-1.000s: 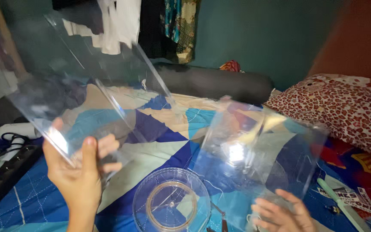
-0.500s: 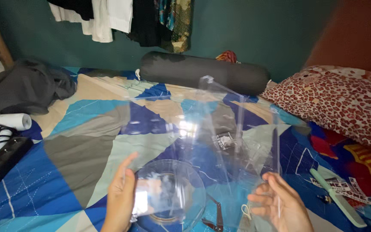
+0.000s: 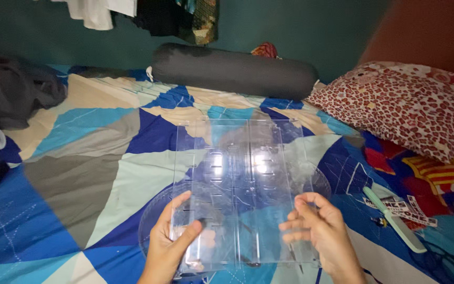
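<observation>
We have only one view, from the camera on the person's head. It looks down and forward over the bed (image 3: 95,173), close to the left hand (image 3: 172,242) and the right hand (image 3: 319,236) at the bottom edge. Farther away we see the grey bolster (image 3: 232,71) and the green wall (image 3: 300,26) at the top.

The panel (image 3: 243,189) is clear, colourless plastic. Under it, the sheet (image 3: 95,152) shows blue, teal, grey and cream triangles. Behind the panel lies a dark grey bolster (image 3: 232,71); right of it, a red-and-white spotted pillow (image 3: 411,108).
</observation>
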Available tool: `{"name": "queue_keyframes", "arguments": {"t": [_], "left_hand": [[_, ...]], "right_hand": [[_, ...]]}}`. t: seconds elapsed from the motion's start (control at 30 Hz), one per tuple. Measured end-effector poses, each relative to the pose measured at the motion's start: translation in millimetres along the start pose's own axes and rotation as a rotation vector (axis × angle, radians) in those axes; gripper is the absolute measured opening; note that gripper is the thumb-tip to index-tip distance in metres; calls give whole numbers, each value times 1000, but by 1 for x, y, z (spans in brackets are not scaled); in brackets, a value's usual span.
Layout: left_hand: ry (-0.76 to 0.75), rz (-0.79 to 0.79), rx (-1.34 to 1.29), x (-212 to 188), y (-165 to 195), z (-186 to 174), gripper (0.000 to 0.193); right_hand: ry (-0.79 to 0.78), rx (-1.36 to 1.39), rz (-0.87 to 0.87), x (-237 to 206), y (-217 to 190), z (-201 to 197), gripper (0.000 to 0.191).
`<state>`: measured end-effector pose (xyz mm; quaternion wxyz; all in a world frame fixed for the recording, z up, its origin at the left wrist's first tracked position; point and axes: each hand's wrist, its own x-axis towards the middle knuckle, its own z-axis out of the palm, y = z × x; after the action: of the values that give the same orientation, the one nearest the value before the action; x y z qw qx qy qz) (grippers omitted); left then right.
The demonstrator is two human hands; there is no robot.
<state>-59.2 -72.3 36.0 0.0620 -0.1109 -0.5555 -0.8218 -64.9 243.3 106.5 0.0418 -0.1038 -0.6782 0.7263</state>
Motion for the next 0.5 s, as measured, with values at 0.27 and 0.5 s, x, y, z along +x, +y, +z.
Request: {"name": "queue_keyframes", "arguments": {"t": [0.27, 0.5], "left_hand": [[86, -418, -74, -1, 18, 25, 63], [-41, -463, -128, 21, 14, 68, 58]], "right_hand": [[155, -480, -380, 1, 45, 4, 35], [115, -112, -82, 6, 42, -34, 74]]}}
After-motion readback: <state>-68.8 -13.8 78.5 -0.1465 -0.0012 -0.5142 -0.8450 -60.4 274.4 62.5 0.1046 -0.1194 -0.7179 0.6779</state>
